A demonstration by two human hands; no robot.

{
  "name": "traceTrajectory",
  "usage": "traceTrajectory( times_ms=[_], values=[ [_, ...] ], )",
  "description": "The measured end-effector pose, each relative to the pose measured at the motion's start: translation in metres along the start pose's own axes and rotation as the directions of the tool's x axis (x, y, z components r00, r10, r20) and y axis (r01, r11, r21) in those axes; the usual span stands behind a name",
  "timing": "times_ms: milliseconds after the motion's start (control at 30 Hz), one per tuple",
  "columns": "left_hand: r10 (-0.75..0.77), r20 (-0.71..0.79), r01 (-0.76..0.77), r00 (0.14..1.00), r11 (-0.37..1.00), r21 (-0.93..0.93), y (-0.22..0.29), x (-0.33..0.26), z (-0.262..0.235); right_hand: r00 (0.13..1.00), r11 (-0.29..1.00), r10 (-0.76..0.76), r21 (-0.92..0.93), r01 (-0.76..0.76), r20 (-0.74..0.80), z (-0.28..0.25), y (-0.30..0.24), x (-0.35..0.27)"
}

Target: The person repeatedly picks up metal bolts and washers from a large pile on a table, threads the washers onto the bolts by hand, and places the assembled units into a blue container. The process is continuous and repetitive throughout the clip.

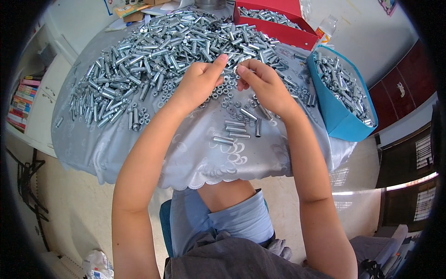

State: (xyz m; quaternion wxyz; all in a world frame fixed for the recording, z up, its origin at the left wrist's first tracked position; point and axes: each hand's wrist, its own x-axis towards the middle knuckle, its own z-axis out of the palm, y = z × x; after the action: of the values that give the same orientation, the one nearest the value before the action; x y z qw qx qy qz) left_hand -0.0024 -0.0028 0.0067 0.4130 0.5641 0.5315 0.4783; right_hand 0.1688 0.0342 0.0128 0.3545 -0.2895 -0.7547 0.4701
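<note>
Both my hands meet over the near side of a big heap of silvery expansion bolts (158, 49). My left hand (195, 86) is closed, thumb on top, around what looks like a bolt (227, 71), mostly hidden by the fingers. At the bolt's right end, my right hand (265, 86) pinches a small ring-shaped washer (235, 69) between thumb and forefinger. Loose hex nuts (225, 91) lie scattered on the cloth below the hands. Closer to me, several smooth metal sleeves (238, 130) lie side by side, with another (258, 128) to their right.
A grey patterned tablecloth (186, 160) covers the round table. At the right edge stands a blue fabric bin (341, 118) full of bolts. Behind it are a red box (283, 38) holding more bolts and a clear plastic bottle (326, 27). Papers and cartons (132, 14) sit at the far left.
</note>
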Motion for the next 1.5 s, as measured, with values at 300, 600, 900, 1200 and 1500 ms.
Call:
traceTrajectory(
  times_ms=[300, 600, 900, 1200, 1500],
  values=[
    [0.007, -0.005, -0.007, 1.000, 0.999, 0.038, -0.005, 0.003, 0.000, 0.999, 1.000, 0.016, -0.004, -0.016, 0.036, 0.001, 0.004, 0.000],
    [0.049, 0.019, -0.051, 0.999, 0.991, 0.121, -0.009, 0.004, -0.001, 0.997, 0.998, 0.018, 0.055, -0.023, 0.072, 0.004, 0.001, 0.001],
    [-0.031, 0.036, 0.032, 0.999, 0.999, -0.037, -0.008, 0.005, -0.001, 0.998, 0.983, 0.041, 0.179, -0.034, -0.039, 0.001, -0.001, 0.001],
    [-0.049, 0.023, 0.050, 0.999, 0.998, -0.032, -0.005, 0.003, -0.002, 0.997, 0.993, -0.028, 0.110, 0.035, -0.067, 0.009, -0.005, -0.002],
    [-0.148, 0.119, 0.165, 0.982, 0.975, -0.149, 0.002, 0.000, 0.000, 0.990, 0.991, -0.099, 0.085, 0.108, -0.105, 0.011, -0.001, -0.002]
  ],
)
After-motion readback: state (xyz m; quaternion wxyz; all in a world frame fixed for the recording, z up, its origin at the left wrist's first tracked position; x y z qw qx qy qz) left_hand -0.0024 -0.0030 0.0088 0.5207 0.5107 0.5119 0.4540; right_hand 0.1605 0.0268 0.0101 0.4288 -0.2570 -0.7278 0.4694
